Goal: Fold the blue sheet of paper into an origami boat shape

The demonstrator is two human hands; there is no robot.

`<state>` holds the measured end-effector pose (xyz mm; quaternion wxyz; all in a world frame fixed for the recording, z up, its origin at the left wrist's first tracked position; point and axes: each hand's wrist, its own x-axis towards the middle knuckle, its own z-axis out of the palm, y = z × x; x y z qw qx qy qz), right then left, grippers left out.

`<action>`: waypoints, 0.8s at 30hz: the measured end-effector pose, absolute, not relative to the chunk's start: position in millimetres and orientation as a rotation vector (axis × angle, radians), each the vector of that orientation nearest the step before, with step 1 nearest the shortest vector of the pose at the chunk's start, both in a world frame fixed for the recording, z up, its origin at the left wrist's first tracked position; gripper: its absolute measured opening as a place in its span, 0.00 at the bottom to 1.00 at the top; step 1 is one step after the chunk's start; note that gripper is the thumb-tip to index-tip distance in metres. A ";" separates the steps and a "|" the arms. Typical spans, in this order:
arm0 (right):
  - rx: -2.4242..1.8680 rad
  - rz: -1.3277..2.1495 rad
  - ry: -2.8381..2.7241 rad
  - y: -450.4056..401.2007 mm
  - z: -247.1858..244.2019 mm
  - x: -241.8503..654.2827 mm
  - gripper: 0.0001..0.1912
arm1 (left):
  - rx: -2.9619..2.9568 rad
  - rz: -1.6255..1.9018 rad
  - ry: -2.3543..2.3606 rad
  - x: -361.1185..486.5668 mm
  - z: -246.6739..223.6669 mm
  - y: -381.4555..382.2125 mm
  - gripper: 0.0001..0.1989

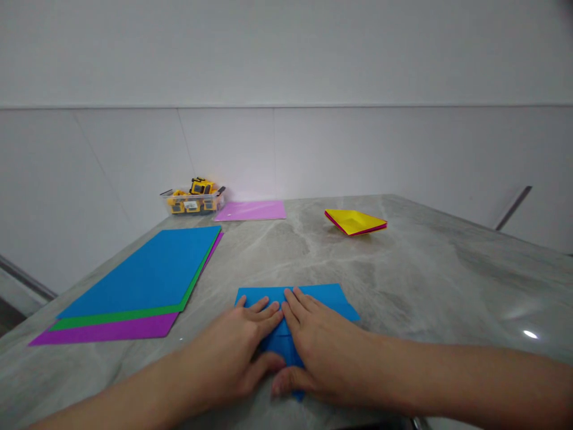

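Note:
A folded sheet of blue paper (283,344) lies on the grey marbled table (430,298) close to me. My left hand (255,340) rests flat on its left part, fingers stretched out. On the right part my right hand (317,340) presses down, its fingers extended and side by side. The index fingers of both hands nearly meet at the paper's middle, and the thumbs come close together near its lower end. Creases show in the strip between the hands. Much of the paper is hidden under them.
Large blue, green and purple paper sheets (152,269) are stacked at the left. A folded yellow and red paper piece (356,222) stands farther back on the right. Against the wall are a pink sheet pack (253,210) and a clear box (219,200) of yellow toy vehicles.

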<state>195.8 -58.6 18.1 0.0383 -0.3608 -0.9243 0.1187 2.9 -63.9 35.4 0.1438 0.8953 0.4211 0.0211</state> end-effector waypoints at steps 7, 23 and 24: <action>-1.259 0.318 -2.799 -71.1 17.2 187.6 0.47 | 2.647 -0.129 1.326 11.7 35.4 -78.1 0.31; -1.519 0.293 -2.661 -83.3 13.0 234.2 0.47 | 2.645 0.052 1.579 -17.0 16.9 -86.1 0.34; -1.529 0.282 -2.657 -83.9 13.0 240.0 0.46 | 2.645 0.046 1.598 -19.0 16.3 -86.9 0.34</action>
